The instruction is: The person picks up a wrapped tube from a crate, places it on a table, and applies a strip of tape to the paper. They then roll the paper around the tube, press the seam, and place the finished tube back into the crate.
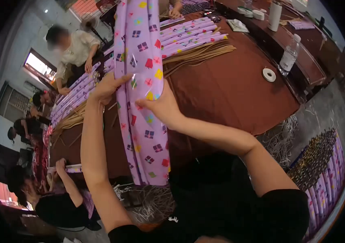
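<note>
A long purple sheet with colourful gift and bow prints point(142, 52) hangs upright in front of me, its sides folded inward lengthwise. My left hand point(107, 87) grips its left edge, thumb over the front. On the right edge, a little lower, my right hand point(162, 106) pinches the sheet with the thumb on its printed face. The fingers behind the sheet are hidden. Beyond it, rolled purple tubes point(192, 34) lie on the brown tablecloth point(221, 89), beside a bundle of thin brown strips point(199, 54).
A roll of white tape point(269, 75) and a plastic bottle point(290, 54) stand at the right. A white flask point(275, 16) is farther back. Several people sit at the left and far side. A bin of purple rolls point(322, 186) is at lower right.
</note>
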### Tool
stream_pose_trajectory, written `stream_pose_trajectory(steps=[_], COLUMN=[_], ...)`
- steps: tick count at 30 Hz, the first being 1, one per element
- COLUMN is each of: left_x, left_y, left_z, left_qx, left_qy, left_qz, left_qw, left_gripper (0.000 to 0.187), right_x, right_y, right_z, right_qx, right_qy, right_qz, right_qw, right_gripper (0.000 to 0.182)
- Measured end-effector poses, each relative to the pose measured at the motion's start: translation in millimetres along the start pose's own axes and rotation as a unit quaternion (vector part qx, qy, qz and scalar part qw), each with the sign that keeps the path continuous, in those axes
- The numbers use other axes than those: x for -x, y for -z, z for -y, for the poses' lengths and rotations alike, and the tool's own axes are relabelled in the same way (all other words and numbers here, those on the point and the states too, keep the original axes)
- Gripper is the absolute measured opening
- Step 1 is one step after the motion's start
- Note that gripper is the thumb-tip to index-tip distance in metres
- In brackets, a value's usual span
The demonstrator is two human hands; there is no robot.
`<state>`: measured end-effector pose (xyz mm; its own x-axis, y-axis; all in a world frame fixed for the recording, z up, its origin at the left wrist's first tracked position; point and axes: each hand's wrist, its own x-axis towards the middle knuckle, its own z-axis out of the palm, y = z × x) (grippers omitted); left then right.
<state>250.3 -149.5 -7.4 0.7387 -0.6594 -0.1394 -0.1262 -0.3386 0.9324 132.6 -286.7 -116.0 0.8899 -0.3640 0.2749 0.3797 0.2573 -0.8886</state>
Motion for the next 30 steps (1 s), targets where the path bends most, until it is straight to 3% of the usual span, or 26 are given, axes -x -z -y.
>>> stream_pose_trajectory(steps=[2, 4, 5, 7, 8, 10, 12, 14, 16, 18, 20, 22, 23, 25, 27, 29, 30], left_x=[-15, -32, -55, -74, -87, -109, -139, -154, -158, -165, -172, -175, -178, -181, -182, -179, -181], left_y=[8, 9, 16, -10, -21, -39, -40, -38, -36, -28, -25, -25, -26, -25, -26, -29, -30], left_z=[2, 9, 33, 30, 36, 38, 60, 61, 56, 60, 64, 65, 65, 68, 76, 88, 93], left_qx=[-0.031, -0.056, -0.046, -0.096, -0.132, -0.191, -0.202, -0.253, -0.268, -0.189, -0.22, -0.187, -0.249, -0.227, -0.201, -0.184, -0.181], left_qy=[0.043, 0.056, 0.087, 0.104, 0.085, 0.202, 0.178, 0.243, 0.242, 0.235, 0.214, 0.252, 0.246, 0.246, 0.245, 0.115, 0.116], left_qz=[0.098, 0.189, 0.244, 0.313, 0.336, 0.366, 0.404, 0.384, 0.372, 0.362, 0.37, 0.261, 0.217, 0.217, 0.219, 0.192, 0.193], left_qw=[0.994, 0.979, 0.965, 0.939, 0.929, 0.888, 0.874, 0.854, 0.855, 0.882, 0.877, 0.913, 0.911, 0.917, 0.923, 0.957, 0.957], left_gripper=[0.059, 0.062, 0.065, 0.063, 0.052, 0.051, 0.048, 0.049, 0.05, 0.052, 0.054, 0.062, 0.07, 0.069, 0.069, 0.063, 0.063], right_x=[19, 42, 51, 56, 56, 56, 47, 30, 15, -2, -18, -25, -22, -20, -20, -19, -19], right_y=[-20, -40, -51, -55, -56, -61, -66, -67, -70, -72, -70, -64, -57, -38, -19, -2, 4], right_z=[-16, -22, -26, -38, -53, -61, -73, -86, -96, -100, -108, -103, -94, -87, -91, -93, -93], right_qx=[-0.006, -0.086, -0.098, -0.168, -0.162, -0.174, -0.175, -0.181, -0.183, -0.178, -0.154, -0.132, -0.096, -0.059, -0.034, -0.078, -0.125], right_qy=[0.031, -0.036, -0.003, -0.039, -0.046, -0.058, -0.069, -0.068, -0.066, -0.068, -0.097, -0.13, -0.169, -0.208, -0.321, -0.348, -0.371], right_qz=[-0.093, -0.162, -0.214, -0.264, -0.289, -0.329, -0.361, -0.375, -0.383, -0.382, -0.368, -0.353, -0.304, -0.254, -0.123, -0.094, -0.063], right_qw=[0.995, 0.982, 0.972, 0.949, 0.942, 0.926, 0.913, 0.906, 0.903, 0.904, 0.912, 0.917, 0.933, 0.943, 0.938, 0.929, 0.918], right_gripper=[0.062, 0.059, 0.058, 0.059, 0.068, 0.071, 0.077, 0.078, 0.079, 0.075, 0.074, 0.073, 0.069, 0.066, 0.058, 0.055, 0.052])
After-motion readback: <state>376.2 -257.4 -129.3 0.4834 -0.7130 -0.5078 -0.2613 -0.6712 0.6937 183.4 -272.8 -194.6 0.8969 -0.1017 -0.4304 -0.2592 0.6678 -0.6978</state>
